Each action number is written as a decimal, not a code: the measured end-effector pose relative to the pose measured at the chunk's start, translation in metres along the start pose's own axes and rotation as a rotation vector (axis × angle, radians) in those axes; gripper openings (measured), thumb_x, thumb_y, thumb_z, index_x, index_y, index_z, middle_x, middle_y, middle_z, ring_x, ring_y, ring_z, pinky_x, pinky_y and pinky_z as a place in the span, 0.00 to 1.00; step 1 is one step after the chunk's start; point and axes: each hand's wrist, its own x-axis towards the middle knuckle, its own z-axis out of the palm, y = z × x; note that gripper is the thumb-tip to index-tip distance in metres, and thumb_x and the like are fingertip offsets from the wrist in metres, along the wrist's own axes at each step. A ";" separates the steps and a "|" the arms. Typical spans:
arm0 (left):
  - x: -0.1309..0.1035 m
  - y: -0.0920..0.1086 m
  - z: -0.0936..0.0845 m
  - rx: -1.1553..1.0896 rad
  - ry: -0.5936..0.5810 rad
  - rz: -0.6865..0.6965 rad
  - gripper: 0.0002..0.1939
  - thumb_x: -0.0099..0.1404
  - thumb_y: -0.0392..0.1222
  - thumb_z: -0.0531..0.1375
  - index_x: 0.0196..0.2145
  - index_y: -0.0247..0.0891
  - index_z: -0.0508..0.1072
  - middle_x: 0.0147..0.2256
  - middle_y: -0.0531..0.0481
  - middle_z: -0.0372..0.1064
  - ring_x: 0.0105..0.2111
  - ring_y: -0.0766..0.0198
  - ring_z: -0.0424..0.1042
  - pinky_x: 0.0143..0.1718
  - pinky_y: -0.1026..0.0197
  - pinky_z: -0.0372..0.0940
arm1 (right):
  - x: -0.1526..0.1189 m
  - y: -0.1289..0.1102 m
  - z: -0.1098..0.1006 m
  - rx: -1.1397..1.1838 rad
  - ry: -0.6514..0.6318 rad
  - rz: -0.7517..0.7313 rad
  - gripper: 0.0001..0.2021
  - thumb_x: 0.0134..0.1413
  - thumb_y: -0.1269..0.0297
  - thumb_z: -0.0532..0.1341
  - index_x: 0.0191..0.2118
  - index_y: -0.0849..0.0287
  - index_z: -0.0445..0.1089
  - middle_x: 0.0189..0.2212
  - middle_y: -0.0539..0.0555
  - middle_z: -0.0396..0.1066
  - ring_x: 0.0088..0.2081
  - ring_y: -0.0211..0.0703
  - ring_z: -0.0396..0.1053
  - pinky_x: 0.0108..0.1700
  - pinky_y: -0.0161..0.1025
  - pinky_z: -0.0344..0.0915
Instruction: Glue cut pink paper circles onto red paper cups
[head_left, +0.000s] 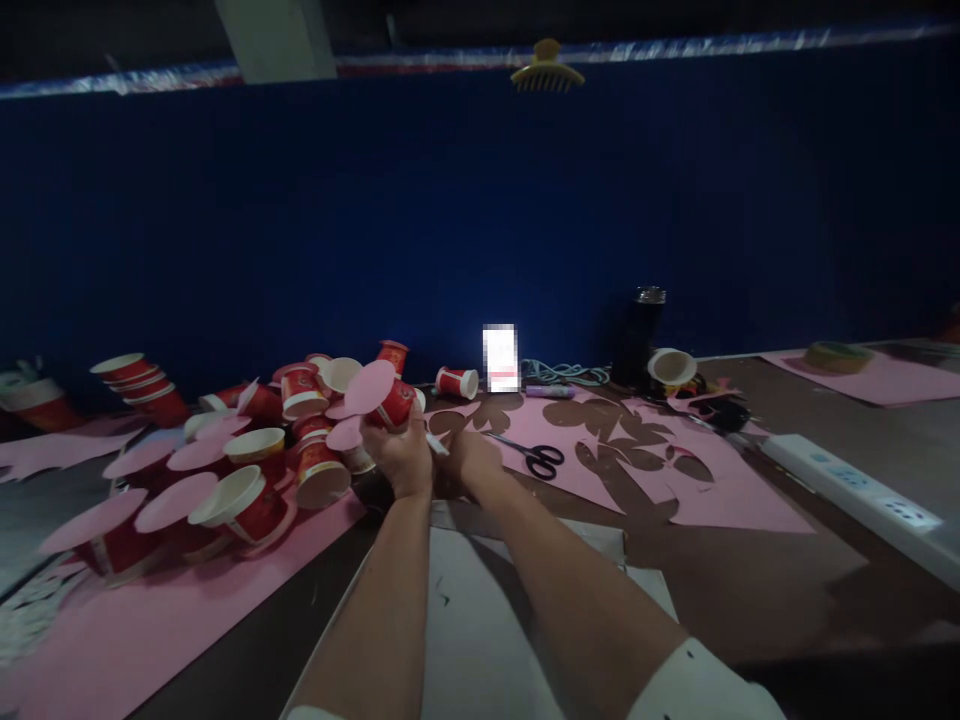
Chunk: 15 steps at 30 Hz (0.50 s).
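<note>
My left hand [403,458] is closed around a red paper cup [394,408], which is tilted and has a pink paper disc [370,387] at its far end. Close beside it, my right hand [469,462] is closed, its fingers partly in shadow. A small white stick-like thing [436,444] shows between the two hands, at the right hand's fingertips; its kind is unclear. Left of my hands lie several red paper cups [259,510], some with pink discs [176,500] on them. Black-handled scissors [544,461] rest on cut pink paper [600,490] to the right.
A white box-like surface [480,610] lies beneath my forearms. A lit screen [501,358], a purple marker [550,392], a coiled cable [566,374] and a dark flask [637,340] stand or lie along the back. At right are a power strip [862,500] and a tape roll [838,357].
</note>
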 end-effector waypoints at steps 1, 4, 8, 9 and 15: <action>-0.001 0.002 0.000 -0.023 -0.045 -0.030 0.31 0.56 0.53 0.61 0.53 0.33 0.60 0.49 0.37 0.67 0.50 0.54 0.68 0.51 0.54 0.63 | 0.002 0.009 -0.007 0.038 0.047 0.044 0.14 0.49 0.53 0.60 0.35 0.57 0.74 0.34 0.61 0.76 0.37 0.54 0.74 0.34 0.43 0.66; -0.003 0.005 0.003 -0.108 -0.219 -0.164 0.34 0.54 0.54 0.64 0.52 0.32 0.62 0.47 0.37 0.69 0.45 0.56 0.72 0.48 0.56 0.65 | 0.007 0.038 -0.025 0.562 0.346 0.142 0.08 0.41 0.58 0.64 0.27 0.57 0.72 0.27 0.56 0.74 0.33 0.49 0.73 0.33 0.39 0.64; -0.009 0.000 0.008 -0.169 -0.563 -0.358 0.28 0.53 0.56 0.63 0.44 0.31 0.69 0.40 0.39 0.73 0.39 0.55 0.74 0.43 0.56 0.66 | 0.005 0.060 -0.036 0.769 0.467 0.148 0.13 0.51 0.57 0.55 0.36 0.59 0.70 0.30 0.54 0.74 0.29 0.41 0.71 0.27 0.34 0.63; -0.011 -0.003 0.009 -0.147 -0.630 -0.381 0.28 0.53 0.57 0.63 0.43 0.31 0.70 0.40 0.38 0.74 0.38 0.55 0.74 0.43 0.55 0.66 | 0.003 0.063 -0.035 0.845 0.511 0.152 0.14 0.52 0.56 0.54 0.37 0.60 0.69 0.30 0.54 0.74 0.28 0.39 0.70 0.25 0.33 0.62; -0.022 -0.011 0.012 0.091 -0.789 -0.203 0.37 0.48 0.52 0.68 0.52 0.34 0.64 0.47 0.38 0.71 0.45 0.53 0.72 0.45 0.55 0.63 | -0.011 0.075 -0.022 1.320 0.623 0.216 0.15 0.44 0.54 0.62 0.35 0.59 0.68 0.29 0.49 0.70 0.22 0.32 0.63 0.18 0.29 0.55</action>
